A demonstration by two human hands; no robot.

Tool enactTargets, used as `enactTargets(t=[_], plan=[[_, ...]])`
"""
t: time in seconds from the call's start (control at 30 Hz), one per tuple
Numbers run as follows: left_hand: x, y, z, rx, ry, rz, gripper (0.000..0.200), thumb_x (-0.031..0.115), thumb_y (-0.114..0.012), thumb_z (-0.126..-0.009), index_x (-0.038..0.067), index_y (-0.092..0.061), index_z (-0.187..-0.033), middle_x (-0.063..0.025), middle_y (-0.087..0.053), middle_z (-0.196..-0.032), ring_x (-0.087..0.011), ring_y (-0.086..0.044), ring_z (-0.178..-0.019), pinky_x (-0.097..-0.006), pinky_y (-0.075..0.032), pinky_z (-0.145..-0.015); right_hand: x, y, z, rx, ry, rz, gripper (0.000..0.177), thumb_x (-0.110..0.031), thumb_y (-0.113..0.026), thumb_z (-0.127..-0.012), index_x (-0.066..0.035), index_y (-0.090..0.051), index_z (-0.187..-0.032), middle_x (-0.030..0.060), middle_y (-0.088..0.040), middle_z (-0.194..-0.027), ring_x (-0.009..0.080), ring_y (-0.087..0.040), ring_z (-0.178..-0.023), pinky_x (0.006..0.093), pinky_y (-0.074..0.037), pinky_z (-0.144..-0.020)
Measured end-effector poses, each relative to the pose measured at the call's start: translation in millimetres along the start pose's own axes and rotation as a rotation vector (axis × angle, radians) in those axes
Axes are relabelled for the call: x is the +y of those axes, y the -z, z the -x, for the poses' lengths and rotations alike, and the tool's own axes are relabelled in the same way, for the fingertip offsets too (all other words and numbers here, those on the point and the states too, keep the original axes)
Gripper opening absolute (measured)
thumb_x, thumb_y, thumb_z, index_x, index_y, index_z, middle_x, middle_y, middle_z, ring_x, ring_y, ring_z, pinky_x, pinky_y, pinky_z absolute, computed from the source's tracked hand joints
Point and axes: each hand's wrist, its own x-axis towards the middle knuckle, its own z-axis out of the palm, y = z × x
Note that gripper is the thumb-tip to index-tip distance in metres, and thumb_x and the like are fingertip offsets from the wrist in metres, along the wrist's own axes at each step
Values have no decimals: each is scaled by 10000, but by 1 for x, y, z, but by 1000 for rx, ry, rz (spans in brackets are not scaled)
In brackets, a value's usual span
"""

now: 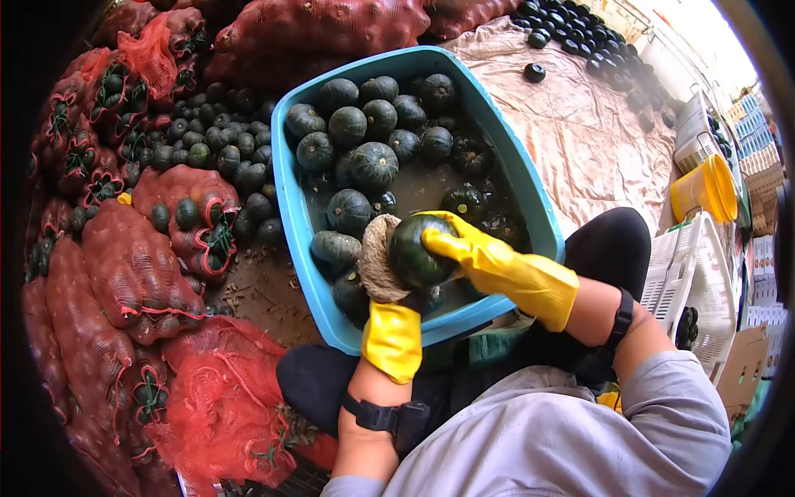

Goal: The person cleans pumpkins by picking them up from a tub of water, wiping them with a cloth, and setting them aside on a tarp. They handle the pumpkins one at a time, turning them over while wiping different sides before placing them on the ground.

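Observation:
A wet, dark green kabocha squash [420, 251] is held over the murky water of a blue plastic tub [289, 228]. My right hand [464, 244], in a long yellow rubber glove, is closed on its upper right side, thumb and fingers curving around it. My left hand [392, 335], also gloved in yellow, is at the squash's left with a rough beige scrubbing cloth [382, 258] pressed against the rind. That cloth covers the left fingers. Several more kabocha squashes [374, 166] float or sit piled in the tub around both hands.
Red mesh sacks [141, 257] full of squashes crowd the left side, beside a loose pile of squashes [224, 137]. Behind the tub at right, squashes [571, 29] rest on a pale tarp [571, 141]. A yellow bucket [704, 189] and white crates [691, 273] stand at right.

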Motion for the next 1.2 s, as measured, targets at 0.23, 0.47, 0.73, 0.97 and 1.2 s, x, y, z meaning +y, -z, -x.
enactTargets(t=[0.23, 0.47, 0.73, 0.97, 1.2], plan=[[7, 21, 2, 180, 37, 451, 607, 223, -900, -685, 101, -667, -1232, -166, -731, -1127, -373, -706, -1090, -460, -561, -982, -32, -13, 18, 32, 393, 1005, 755, -272, -833, -884, -90, -492, -1533, 202, -638, -1372, 324, -628, -1283, 419, -486, -1113], [35, 3, 4, 260, 447, 606, 628, 202, -909, -695, 67, -627, -1240, -136, -708, -1224, -344, -703, -1126, -422, -537, -1065, 18, 9, -13, 98, 366, 394, 735, -281, -850, -887, -92, -513, -1512, 214, -620, -1368, 343, -623, -1269, 435, -524, -1069], [-10, -21, 6, 146, 444, 1700, 574, 177, -849, -854, 30, -591, -1345, -121, -698, -1238, -240, -687, -1129, -396, -558, -1034, -23, -9, 16, -15, 420, 708, 704, -183, -799, -900, -78, -498, -1527, 151, -620, -1367, 240, -583, -1313, 395, -480, -1121], [40, -14, 15, 35, 287, 558, 1192, 300, -973, -629, 56, -250, -1545, -193, -486, -1493, -349, -521, -1378, -434, -435, -1172, 42, 11, -40, 623, 903, 1010, 734, -292, -820, -910, -41, -503, -1523, 305, -443, -1561, 472, -445, -1429, 496, -390, -1198], [6, -9, 8, 144, 32, 689, 722, 282, -897, -633, 65, -625, -1266, -129, -711, -1175, -327, -677, -1155, -426, -494, -1054, 47, -10, -6, 308, 418, 390, 570, -418, -692, -1033, -87, -547, -1473, 111, -620, -1381, 224, -600, -1277, 395, -463, -1119]])
